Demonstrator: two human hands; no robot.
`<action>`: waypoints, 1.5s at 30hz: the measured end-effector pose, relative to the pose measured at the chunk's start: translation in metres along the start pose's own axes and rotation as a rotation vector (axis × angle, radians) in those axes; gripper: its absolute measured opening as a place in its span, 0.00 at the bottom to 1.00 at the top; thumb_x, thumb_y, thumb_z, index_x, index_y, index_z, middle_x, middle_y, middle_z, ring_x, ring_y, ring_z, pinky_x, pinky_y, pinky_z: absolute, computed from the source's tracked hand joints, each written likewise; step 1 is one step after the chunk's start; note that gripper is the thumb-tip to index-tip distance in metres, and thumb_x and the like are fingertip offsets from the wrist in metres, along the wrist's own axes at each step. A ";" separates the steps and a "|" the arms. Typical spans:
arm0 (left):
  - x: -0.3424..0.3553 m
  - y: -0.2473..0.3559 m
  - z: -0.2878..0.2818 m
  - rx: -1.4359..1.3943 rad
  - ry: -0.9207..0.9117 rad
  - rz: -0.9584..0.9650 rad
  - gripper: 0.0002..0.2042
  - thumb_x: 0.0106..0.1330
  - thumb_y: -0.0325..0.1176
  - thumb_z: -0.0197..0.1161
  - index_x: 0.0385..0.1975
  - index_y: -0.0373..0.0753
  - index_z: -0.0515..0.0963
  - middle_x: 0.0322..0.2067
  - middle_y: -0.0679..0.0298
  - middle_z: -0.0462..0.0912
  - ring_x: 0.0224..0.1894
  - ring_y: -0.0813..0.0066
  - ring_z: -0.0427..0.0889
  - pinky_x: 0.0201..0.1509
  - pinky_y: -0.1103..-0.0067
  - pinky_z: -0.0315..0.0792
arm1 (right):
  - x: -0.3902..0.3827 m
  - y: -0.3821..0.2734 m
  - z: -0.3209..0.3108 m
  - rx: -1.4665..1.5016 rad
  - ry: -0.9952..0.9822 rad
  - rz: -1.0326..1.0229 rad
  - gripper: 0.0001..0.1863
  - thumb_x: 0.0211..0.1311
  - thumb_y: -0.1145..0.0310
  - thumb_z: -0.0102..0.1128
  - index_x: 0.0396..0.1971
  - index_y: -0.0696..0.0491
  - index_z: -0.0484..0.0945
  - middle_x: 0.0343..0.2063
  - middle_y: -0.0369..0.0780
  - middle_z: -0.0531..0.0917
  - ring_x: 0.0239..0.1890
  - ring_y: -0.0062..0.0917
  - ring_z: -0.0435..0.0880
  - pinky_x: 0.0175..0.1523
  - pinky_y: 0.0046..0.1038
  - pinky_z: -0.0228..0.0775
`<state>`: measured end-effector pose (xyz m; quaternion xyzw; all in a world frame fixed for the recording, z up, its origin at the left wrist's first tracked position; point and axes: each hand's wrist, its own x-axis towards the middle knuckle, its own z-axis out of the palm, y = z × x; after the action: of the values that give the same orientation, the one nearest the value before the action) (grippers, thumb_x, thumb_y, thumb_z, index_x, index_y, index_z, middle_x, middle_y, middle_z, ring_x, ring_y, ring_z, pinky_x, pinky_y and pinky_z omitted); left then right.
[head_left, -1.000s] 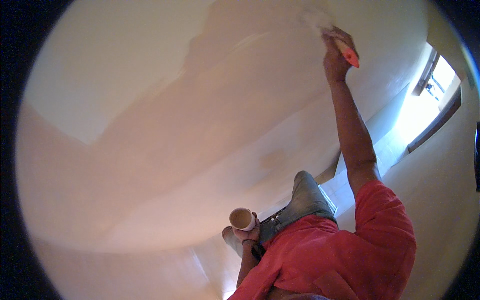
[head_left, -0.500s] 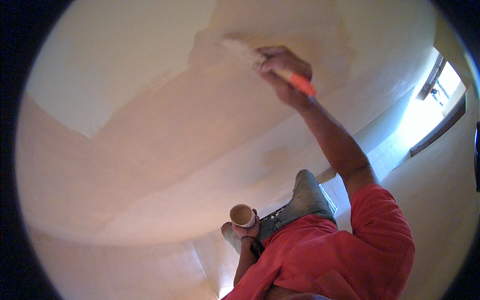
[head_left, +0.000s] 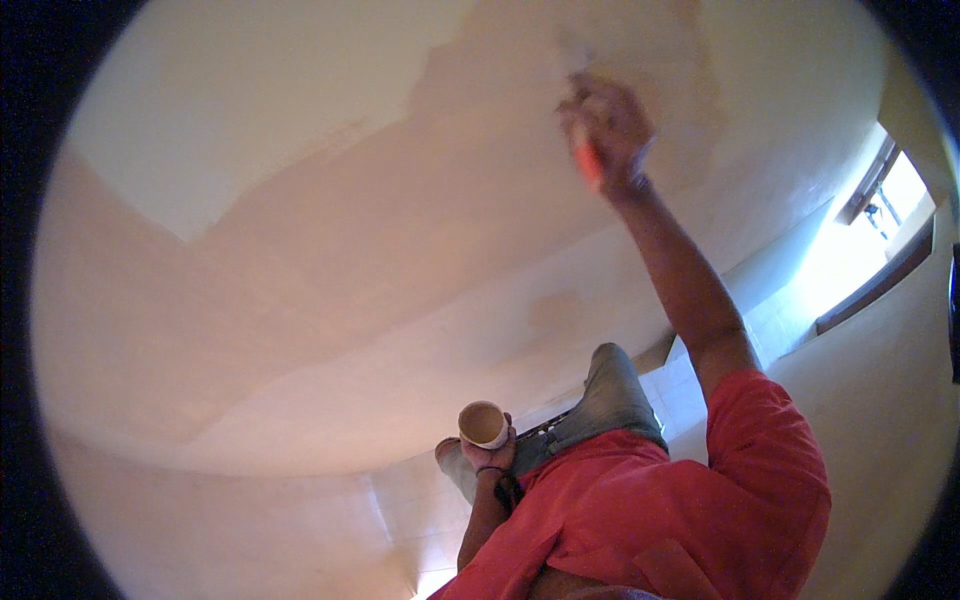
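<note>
The brush [head_left: 589, 165] is at the upper middle of the view, in front of the pale wall [head_left: 330, 290], inside its darker tan patch [head_left: 500, 110]. The right hand [head_left: 615, 120] has its fingers closed around the handle, the arm stretched out, presumably for reach along the wall. The long axis runs roughly up and down the picture: red butt toward the person, bristle end pointing away; blur hides whether the bristles touch. Lower, near the waist, the left hand [head_left: 489, 456] cups its fingers around a pale cup [head_left: 483, 426], mouth upward, likely so its contents stay in and within reach.
</note>
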<state>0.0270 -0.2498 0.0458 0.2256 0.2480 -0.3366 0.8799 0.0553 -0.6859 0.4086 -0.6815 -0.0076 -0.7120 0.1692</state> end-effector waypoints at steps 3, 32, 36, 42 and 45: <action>0.002 0.001 0.003 -0.019 0.003 0.001 0.26 0.60 0.59 0.51 0.53 0.52 0.75 0.50 0.61 0.80 0.51 0.50 0.78 0.48 0.58 0.73 | -0.010 -0.049 0.016 0.091 -0.255 -0.225 0.09 0.50 0.71 0.70 0.33 0.48 0.83 0.39 0.40 0.85 0.41 0.33 0.85 0.45 0.31 0.78; -0.004 -0.011 -0.004 -0.068 -0.005 0.113 0.23 0.62 0.54 0.49 0.52 0.49 0.76 0.49 0.59 0.81 0.53 0.49 0.77 0.49 0.56 0.73 | 0.063 -0.069 0.088 0.349 -0.064 -0.027 0.06 0.49 0.76 0.70 0.28 0.54 0.83 0.33 0.37 0.84 0.37 0.24 0.84 0.47 0.28 0.77; -0.002 -0.013 0.003 -0.080 0.013 0.112 0.26 0.63 0.58 0.50 0.55 0.50 0.74 0.51 0.60 0.79 0.52 0.50 0.78 0.48 0.58 0.74 | 0.081 -0.024 0.045 0.201 0.140 0.057 0.08 0.47 0.76 0.72 0.28 0.58 0.82 0.32 0.38 0.83 0.34 0.24 0.83 0.43 0.27 0.78; -0.005 -0.004 -0.010 0.052 -0.007 0.145 0.25 0.63 0.58 0.49 0.53 0.50 0.75 0.50 0.61 0.80 0.51 0.50 0.79 0.47 0.58 0.75 | 0.102 0.008 -0.002 0.446 0.359 0.278 0.10 0.44 0.79 0.73 0.26 0.60 0.79 0.30 0.42 0.83 0.30 0.27 0.83 0.38 0.28 0.81; 0.005 -0.017 -0.005 0.112 0.059 0.199 0.23 0.64 0.56 0.47 0.50 0.51 0.76 0.47 0.62 0.82 0.50 0.49 0.79 0.46 0.57 0.76 | 0.110 0.019 -0.030 0.262 0.418 0.146 0.10 0.44 0.79 0.73 0.26 0.59 0.79 0.30 0.41 0.84 0.31 0.26 0.83 0.39 0.28 0.80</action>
<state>0.0173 -0.2609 0.0350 0.3077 0.2310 -0.2540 0.8874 0.0290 -0.7362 0.5095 -0.4904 -0.0154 -0.8163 0.3050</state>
